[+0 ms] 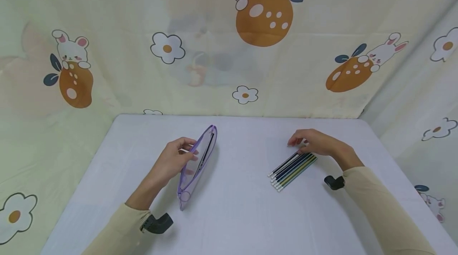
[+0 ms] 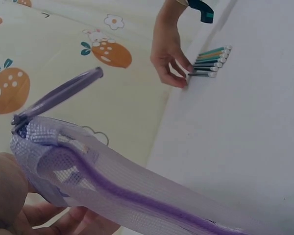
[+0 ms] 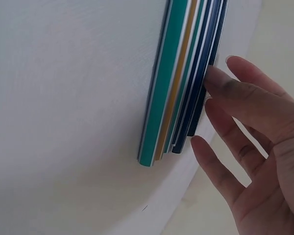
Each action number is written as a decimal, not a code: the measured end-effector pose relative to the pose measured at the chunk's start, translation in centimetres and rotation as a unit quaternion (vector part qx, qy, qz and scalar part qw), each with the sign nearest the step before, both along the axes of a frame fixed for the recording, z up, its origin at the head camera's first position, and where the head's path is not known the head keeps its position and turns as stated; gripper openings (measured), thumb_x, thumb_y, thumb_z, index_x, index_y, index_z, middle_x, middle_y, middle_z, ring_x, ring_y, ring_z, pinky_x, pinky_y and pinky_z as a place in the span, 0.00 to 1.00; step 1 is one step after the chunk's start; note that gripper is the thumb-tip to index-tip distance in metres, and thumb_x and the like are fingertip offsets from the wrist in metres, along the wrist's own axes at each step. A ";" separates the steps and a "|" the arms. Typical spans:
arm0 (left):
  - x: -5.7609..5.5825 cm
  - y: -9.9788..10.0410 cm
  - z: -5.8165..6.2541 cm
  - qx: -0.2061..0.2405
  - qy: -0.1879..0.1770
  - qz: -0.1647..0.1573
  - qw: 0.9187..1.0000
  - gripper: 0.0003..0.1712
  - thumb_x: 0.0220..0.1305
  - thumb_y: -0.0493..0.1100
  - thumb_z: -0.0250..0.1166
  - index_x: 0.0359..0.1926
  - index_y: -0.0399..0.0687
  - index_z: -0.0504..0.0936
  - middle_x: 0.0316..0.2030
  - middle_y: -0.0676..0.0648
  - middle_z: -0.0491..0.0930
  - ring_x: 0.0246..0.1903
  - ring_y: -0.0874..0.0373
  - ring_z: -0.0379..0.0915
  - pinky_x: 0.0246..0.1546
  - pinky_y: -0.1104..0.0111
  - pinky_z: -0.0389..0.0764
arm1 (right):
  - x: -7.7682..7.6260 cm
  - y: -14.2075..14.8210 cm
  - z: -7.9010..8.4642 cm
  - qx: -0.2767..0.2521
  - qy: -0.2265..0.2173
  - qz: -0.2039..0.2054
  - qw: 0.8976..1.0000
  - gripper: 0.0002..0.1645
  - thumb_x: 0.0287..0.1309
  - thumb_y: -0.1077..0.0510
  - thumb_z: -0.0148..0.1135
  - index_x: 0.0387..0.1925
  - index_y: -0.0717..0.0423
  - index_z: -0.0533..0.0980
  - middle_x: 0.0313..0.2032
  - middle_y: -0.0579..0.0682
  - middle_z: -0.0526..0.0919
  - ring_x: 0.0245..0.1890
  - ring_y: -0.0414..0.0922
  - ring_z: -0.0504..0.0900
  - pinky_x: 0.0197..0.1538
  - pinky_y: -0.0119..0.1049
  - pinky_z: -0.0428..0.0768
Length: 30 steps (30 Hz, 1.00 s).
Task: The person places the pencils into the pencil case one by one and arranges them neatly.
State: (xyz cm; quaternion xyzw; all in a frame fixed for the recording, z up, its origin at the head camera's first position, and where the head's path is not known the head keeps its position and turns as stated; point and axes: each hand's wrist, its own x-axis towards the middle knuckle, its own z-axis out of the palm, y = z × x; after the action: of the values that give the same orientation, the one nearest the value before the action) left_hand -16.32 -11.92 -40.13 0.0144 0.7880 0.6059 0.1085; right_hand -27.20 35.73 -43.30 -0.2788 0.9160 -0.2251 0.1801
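My left hand [image 1: 175,160] grips a purple-edged mesh pencil case [image 1: 189,192] by its side, thumb on the upper edge. The case gapes, and a dark pencil [image 1: 205,152] lies inside it. On the white table, several pencils [image 1: 291,171] in dark blue, green and yellow lie side by side, white ends toward me. My right hand [image 1: 316,143] is over their far end. In the right wrist view, its thumb [image 3: 218,81] touches the outermost dark pencil [image 3: 198,115], while the other fingers are spread past the row's edge, holding nothing.
White cloth covers the table [image 1: 243,215]. Behind it hangs a cream curtain [image 1: 118,68] printed with rabbits and flowers, and another stretch of it runs down the right side. Black wrist cameras sit at both sleeves.
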 end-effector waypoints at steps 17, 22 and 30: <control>-0.1 -0.2 0.0 -0.002 0.003 -0.003 1.000 0.20 0.70 0.32 0.60 0.61 0.37 0.75 0.48 0.36 0.78 0.45 0.48 0.80 0.36 0.58 0.91 | -0.6 -1.9 -0.2 0.083 0.017 0.045 0.995 0.17 0.52 0.72 0.69 0.34 0.46 0.80 0.35 0.43 0.77 0.40 0.43 0.76 0.46 0.37 0.81; 0.0 -0.1 0.1 -0.003 -0.001 -0.007 1.000 0.19 0.70 0.32 0.60 0.61 0.38 0.76 0.49 0.36 0.78 0.46 0.48 0.81 0.36 0.58 0.91 | -0.6 -2.4 0.0 0.108 0.033 0.063 0.992 0.18 0.51 0.71 0.70 0.32 0.45 0.77 0.33 0.42 0.74 0.39 0.42 0.74 0.43 0.34 0.77; 0.0 -0.1 0.2 -0.008 -0.001 -0.004 1.000 0.20 0.69 0.32 0.61 0.61 0.37 0.76 0.48 0.37 0.78 0.46 0.48 0.81 0.35 0.59 0.91 | -0.6 -3.1 0.9 0.116 0.068 0.063 0.989 0.18 0.53 0.70 0.71 0.35 0.43 0.79 0.36 0.40 0.77 0.42 0.43 0.75 0.50 0.42 0.81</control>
State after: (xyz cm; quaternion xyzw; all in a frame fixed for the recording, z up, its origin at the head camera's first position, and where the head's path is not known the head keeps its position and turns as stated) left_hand -16.31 -12.00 -39.93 0.0158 0.7928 0.5989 0.1120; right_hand -27.83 32.68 -42.42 -0.3277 0.9267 -0.0859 0.1628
